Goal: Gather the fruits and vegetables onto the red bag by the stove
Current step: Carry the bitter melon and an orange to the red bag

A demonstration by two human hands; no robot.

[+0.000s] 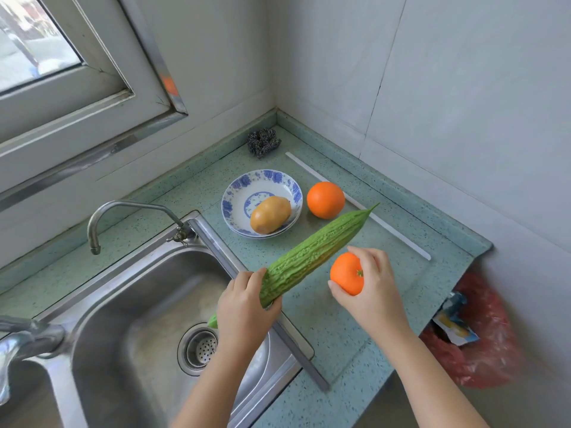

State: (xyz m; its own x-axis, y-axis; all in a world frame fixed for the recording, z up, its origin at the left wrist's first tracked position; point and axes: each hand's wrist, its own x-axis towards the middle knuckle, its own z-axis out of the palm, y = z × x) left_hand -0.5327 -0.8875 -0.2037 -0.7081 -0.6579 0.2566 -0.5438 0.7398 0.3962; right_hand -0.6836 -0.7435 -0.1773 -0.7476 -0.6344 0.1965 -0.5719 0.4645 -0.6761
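The left grip (244,307) grasps a long bumpy green bitter gourd (312,254); just right of it, the right grip (372,291) clasps a round orange fruit (345,273).

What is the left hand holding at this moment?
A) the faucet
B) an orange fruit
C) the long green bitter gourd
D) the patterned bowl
C: the left hand grips the bitter gourd near its lower end, while the right hand holds an orange fruit.
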